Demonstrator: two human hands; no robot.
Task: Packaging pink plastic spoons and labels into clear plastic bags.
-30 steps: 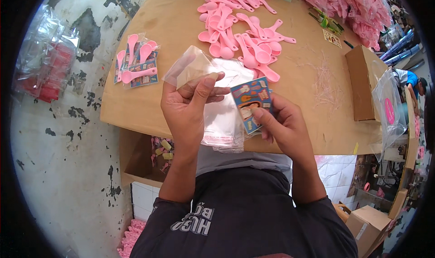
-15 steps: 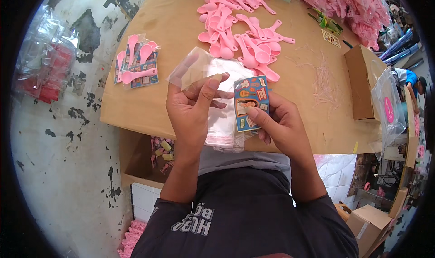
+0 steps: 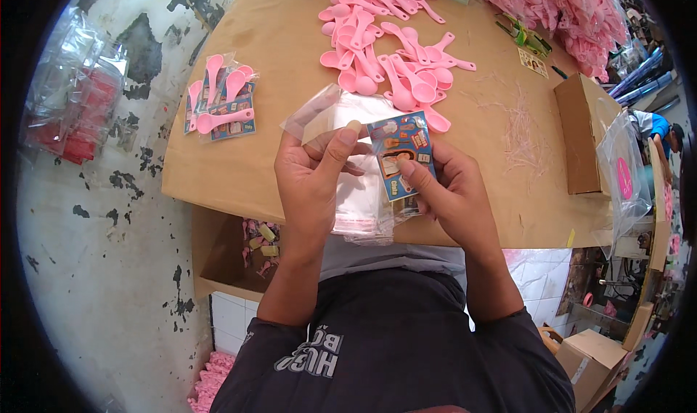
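Observation:
My right hand pinches a small blue printed card between thumb and fingers. In my left hand is a clear plastic bag, gripped between thumb and fingers, its far end sticking out beyond them. The card's left edge is right by the left fingertips; whether it is inside the bag's mouth I cannot tell. Below both hands a stack of clear plastic bags lies at the table's near edge. Beyond them is a pile of pink measuring spoons.
Packed cards with pink spoons lie at the table's left. A large heap of bagged pink spoons fills the far right, near green-handled scissors. An open cardboard box stands at the right edge. Another person is at far right.
The card has tilted and moved a little left, closer to my left fingertips. My left hand has shifted slightly right with the bag.

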